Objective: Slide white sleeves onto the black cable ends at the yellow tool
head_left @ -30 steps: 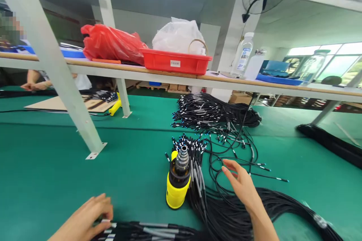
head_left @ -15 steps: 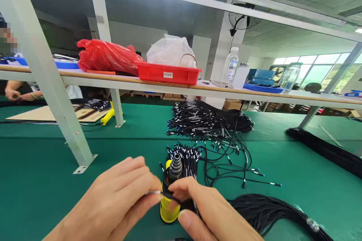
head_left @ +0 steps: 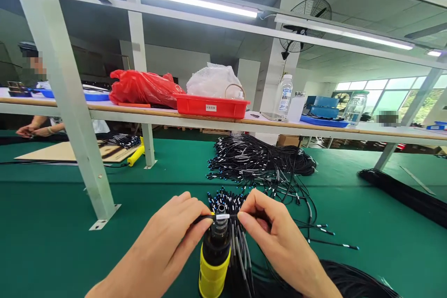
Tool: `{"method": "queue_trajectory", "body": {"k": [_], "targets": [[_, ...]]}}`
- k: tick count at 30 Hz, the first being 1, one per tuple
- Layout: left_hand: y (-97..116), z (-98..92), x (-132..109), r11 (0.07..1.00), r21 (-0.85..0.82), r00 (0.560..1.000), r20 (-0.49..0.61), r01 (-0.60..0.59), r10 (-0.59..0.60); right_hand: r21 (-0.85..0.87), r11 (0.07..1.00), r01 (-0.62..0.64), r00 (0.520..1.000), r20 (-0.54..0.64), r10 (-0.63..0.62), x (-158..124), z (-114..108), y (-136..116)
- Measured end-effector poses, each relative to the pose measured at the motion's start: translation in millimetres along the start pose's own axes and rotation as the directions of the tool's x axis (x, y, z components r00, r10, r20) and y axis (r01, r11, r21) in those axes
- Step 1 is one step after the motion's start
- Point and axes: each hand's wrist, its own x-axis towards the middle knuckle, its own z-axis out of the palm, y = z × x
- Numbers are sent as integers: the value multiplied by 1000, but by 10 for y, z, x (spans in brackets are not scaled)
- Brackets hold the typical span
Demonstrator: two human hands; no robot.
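Observation:
A black cable with a white sleeve (head_left: 222, 217) is stretched level between my two hands. My left hand (head_left: 171, 235) pinches it on the left side of the sleeve, thumb against fingers. On the right side, my right hand (head_left: 275, 235) pinches the same cable between thumb and forefinger. Just behind or below the sleeve is the stepped metal nozzle of a yellow hot air gun (head_left: 214, 267), which stands upright with its nozzle up. Whether the sleeve touches the nozzle I cannot tell. A bundle of cables with white marks and blue tips (head_left: 240, 237) lies right behind the gun.
A large heap of black cables (head_left: 258, 153) lies farther back on the green table (head_left: 52, 228). More black cable bundles (head_left: 401, 200) are at the right. The shelf above holds a red bin (head_left: 211, 108) and a bottle (head_left: 285, 95). A co-worker's hands (head_left: 38, 128) show at far left.
Both hands have risen and drawn apart, and the cable is now straight, with its white sleeve at the hot air gun's nozzle. The view has tilted up.

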Motion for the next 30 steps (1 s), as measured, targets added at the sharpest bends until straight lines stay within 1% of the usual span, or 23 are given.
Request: {"method": "queue_trajectory", "body": {"k": [3,6,8,12,15,21,30], "targets": [[-59,37,69,993,-9,989,89,120,-118,-59,998,-39,999,-39,37,85,43,105],[-110,98,135,974,-28,969,108,226,-221,-157,985,-71,995,-82,59,151,79,204],[-135,139,161,957,-76,956,121,279,-269,-193,978,-83,993,-99,65,183,93,249],[-163,195,193,918,-180,932,156,353,-327,-204,974,-94,989,-127,69,238,110,307],[-185,228,217,902,-216,924,162,375,-345,-188,976,-107,988,-132,83,272,125,342],[-209,275,255,901,-192,918,162,388,-361,-151,982,-112,987,-129,93,298,142,388],[-210,287,279,901,-193,918,163,389,-361,-176,977,-117,987,-126,95,304,137,441]]}}
